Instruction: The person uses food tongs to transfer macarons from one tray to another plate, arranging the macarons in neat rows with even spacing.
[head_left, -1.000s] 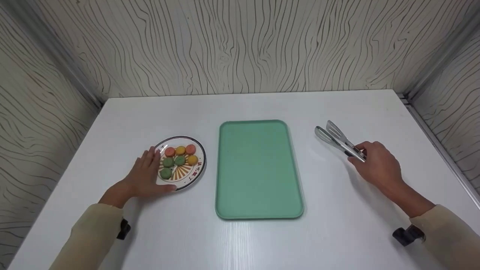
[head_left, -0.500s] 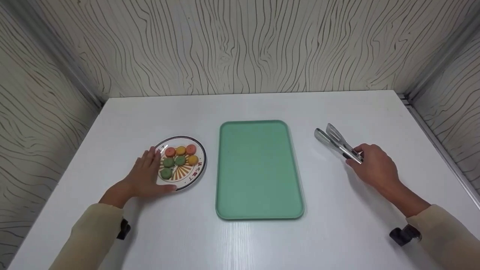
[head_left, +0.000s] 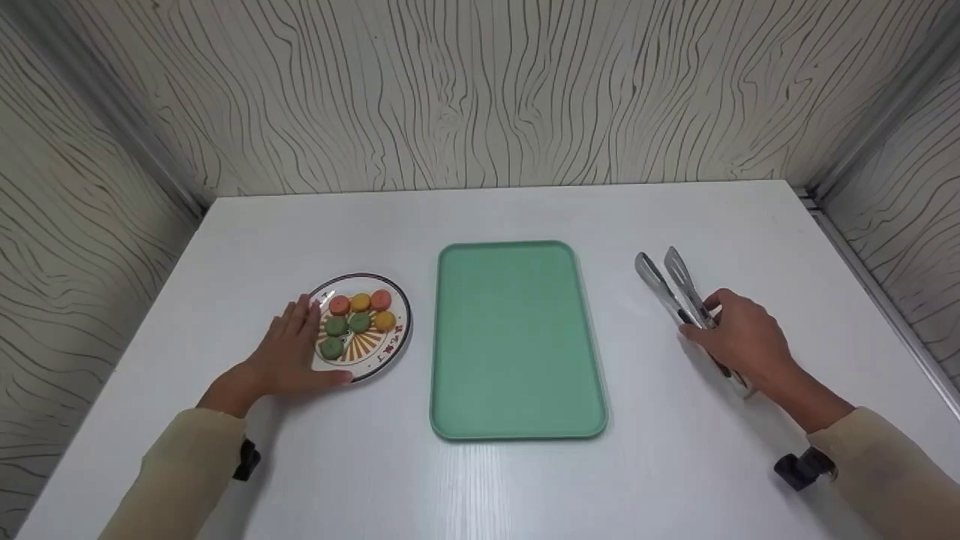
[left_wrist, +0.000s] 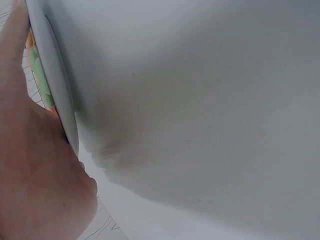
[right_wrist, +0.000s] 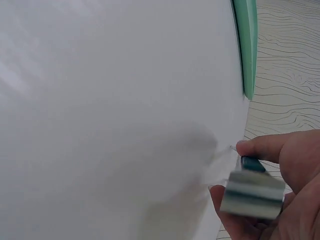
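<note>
In the head view my left hand (head_left: 289, 356) rests against the left rim of a round white plate (head_left: 386, 360) with a dark edge. Its fingers are straight along the rim, and the thumb touches the near side. On the plate sit several small round macarons (head_left: 360, 322) in orange-red, yellow and green. My right hand (head_left: 742, 334) holds metal tongs (head_left: 684, 281) between thumb and fingers, their two heads apart and pointing away from me. In the right wrist view the tongs' metal end (right_wrist: 252, 195) shows blurred below the thumb.
A green rectangular tray (head_left: 517, 337) lies flat between the plate and the tongs on a white table (head_left: 495, 217). Patterned panels (head_left: 480, 90) stand behind the table and at both sides.
My right hand has moved slightly left. The tongs have turned in its grip, with their heads shifted a little right and their rear end now showing below the hand. My left hand stays put.
</note>
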